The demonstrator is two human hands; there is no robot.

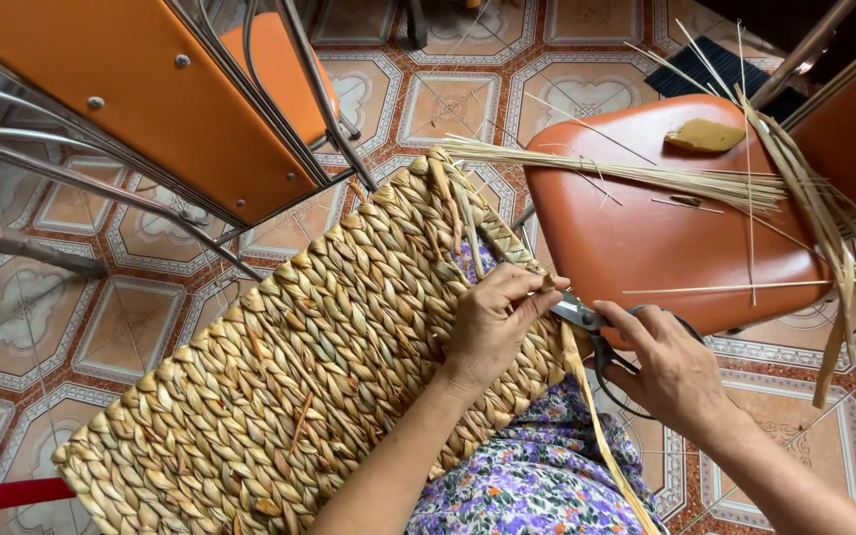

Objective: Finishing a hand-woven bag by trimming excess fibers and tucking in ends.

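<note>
A large woven straw basket lies on its side across my lap, its braided wall facing up. My left hand presses on its right edge, fingers pinching a straw strand that hangs down past my floral skirt. My right hand grips black-handled scissors, whose blades point left and meet the strand right beside my left fingertips.
An orange chair seat on the right carries a bundle of thin straw stalks and a tan pad. Orange metal-framed chairs stand at upper left. Patterned floor tiles surround everything. A red bar shows at bottom left.
</note>
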